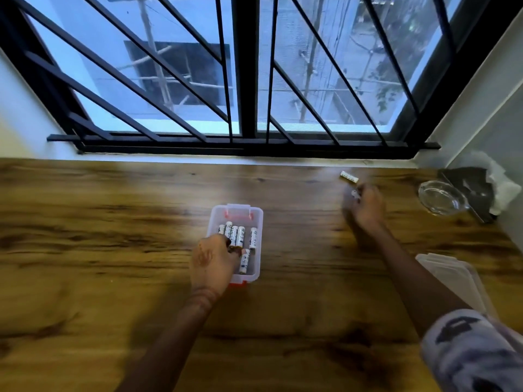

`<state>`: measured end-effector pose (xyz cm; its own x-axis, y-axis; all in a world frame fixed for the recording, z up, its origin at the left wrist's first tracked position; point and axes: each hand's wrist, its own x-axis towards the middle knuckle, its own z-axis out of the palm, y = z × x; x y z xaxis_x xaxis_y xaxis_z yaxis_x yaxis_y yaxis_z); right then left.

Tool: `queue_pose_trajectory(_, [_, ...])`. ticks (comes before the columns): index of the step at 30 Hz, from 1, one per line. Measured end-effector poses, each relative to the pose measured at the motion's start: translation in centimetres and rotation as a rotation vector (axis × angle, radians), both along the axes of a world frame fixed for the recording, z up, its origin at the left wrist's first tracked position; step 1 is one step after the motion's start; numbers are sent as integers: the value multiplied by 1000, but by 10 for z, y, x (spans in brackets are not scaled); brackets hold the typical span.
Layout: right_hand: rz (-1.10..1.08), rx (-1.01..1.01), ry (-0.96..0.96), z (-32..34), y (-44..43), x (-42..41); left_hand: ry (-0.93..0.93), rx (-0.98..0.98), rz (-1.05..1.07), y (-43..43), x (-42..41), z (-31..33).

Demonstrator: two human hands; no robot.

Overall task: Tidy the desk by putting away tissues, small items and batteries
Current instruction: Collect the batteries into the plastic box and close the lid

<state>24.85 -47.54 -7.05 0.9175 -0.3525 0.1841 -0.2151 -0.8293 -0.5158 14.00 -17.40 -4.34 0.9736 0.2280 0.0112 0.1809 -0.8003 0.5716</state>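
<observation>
A small clear plastic box [256, 215] with red clips sits mid-desk and holds several white batteries [240, 236]. My left hand [213, 260] rests over the box's near left side, its fingers curled onto a battery inside. My right hand [365, 206] is far right of the box, blurred, with its fingers curled round a small white item that looks like a battery. One loose white battery [349, 177] lies on the wooden desk [113, 222] just beyond that hand, near the window sill.
A glass ashtray [438, 198] stands at the far right beside a dark holder with white tissues [501, 185] in the corner. A clear lid [452, 275] lies at the right edge. A barred window runs along the desk's far side.
</observation>
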Motion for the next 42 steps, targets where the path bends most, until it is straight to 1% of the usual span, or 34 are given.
queue_pose_trajectory(2, [38, -110, 45, 2, -5, 15, -47, -3, 27, 4, -1, 4])
queue_pose_trajectory(3, [51, -134, 81, 4, -7, 22, -72, 18, 33, 6, -2, 6])
queue_pose_trajectory(5, [60, -127, 116, 7, -12, 37, -128, 64, 34, 10, -2, 7])
queue_pose_trajectory(8, [86, -152, 113, 6, -17, 55, -237, 132, 35, 15, -1, 0])
queue_pose_trajectory(11, [129, -207, 143, 4, -20, 68, -285, 191, 24, 19, 3, -11])
queue_pose_trajectory(13, [169, -239, 173, 4, -21, 74, -290, 171, 15, 19, 6, -17])
queue_pose_trajectory(18, [210, -316, 231, 2, -19, 72, -340, 50, 43, 19, 7, -27])
queue_pose_trajectory(21, [192, -350, 196, 1, -14, 68, -355, 32, 47, 19, 8, -29])
queue_pose_trajectory(25, [182, -484, 111, 2, -4, 59, -365, 17, 74, 18, 6, -29])
queue_pose_trajectory(27, [175, -479, 94, 2, 4, 51, -373, 2, 71, 17, 6, -28])
queue_pose_trajectory(29, [169, -422, 71, 4, 12, 42, -376, -27, 75, 17, 6, -28])
queue_pose_trajectory(31, [180, -318, 41, 4, 21, 30, -371, -69, 90, 16, 6, -29])
queue_pose_trajectory(33, [177, -136, 13, 7, 37, 12, -370, -106, 94, 16, 6, -30])
queue_pose_trajectory(37, [89, 275, 36, 29, 84, -26, -351, -215, 129, 18, 7, -31])
queue_pose_trajectory(40, [137, 572, 138, 55, 119, -55, -318, -288, 93, 19, 5, -27])
queue_pose_trajectory(41, [180, 646, 200, 63, 132, -65, -306, -310, 81, 20, 5, -26])
queue_pose_trajectory(42, [227, 676, 265, 69, 145, -74, -292, -332, 70, 20, 5, -25])
